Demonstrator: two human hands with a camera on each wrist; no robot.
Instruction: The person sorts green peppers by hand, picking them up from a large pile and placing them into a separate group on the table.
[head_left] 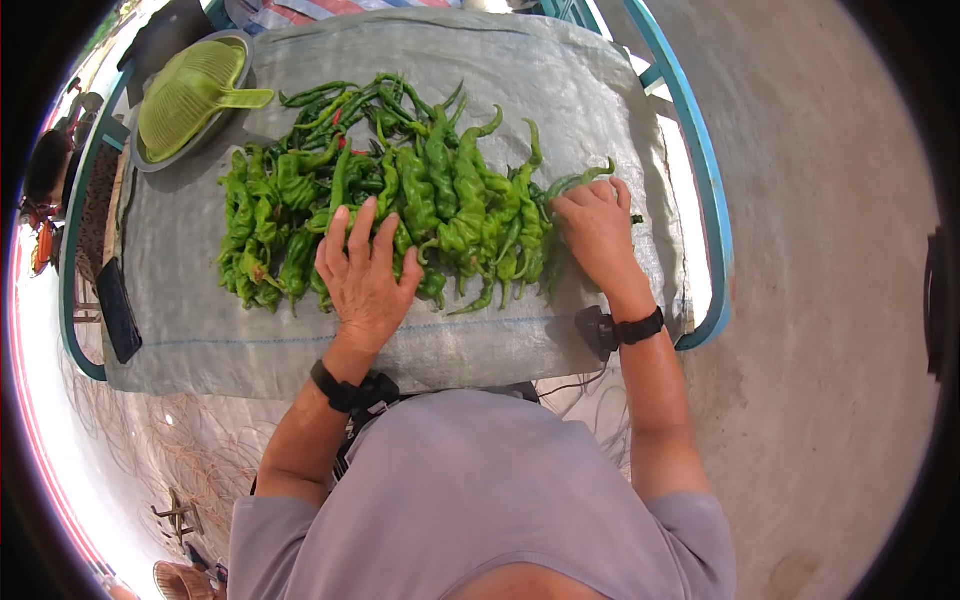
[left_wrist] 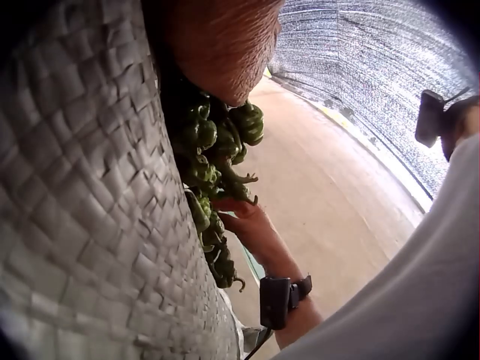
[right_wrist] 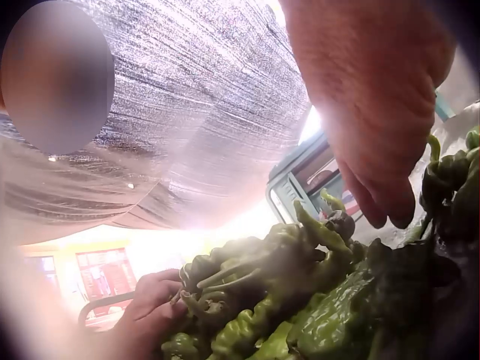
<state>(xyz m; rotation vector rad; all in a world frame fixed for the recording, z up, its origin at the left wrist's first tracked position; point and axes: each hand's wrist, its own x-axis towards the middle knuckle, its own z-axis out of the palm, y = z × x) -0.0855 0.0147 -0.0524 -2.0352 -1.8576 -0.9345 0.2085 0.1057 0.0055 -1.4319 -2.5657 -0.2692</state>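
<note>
A broad pile of long, wrinkled green peppers lies on a grey woven sheet. A few red ones show among the thinner peppers at the back. My left hand rests on the near left part of the pile, its fingers spread and fairly straight. At the right end, my right hand has bent fingers around a green pepper, and a stem pokes out on its far side. The right wrist view shows those fingers pointing down beside the peppers; the thumb is hidden there.
A yellow-green plastic strainer sits in a grey basin at the back left. A dark flat object lies at the sheet's left edge. Teal metal rails border both sides, and a striped cloth lies behind.
</note>
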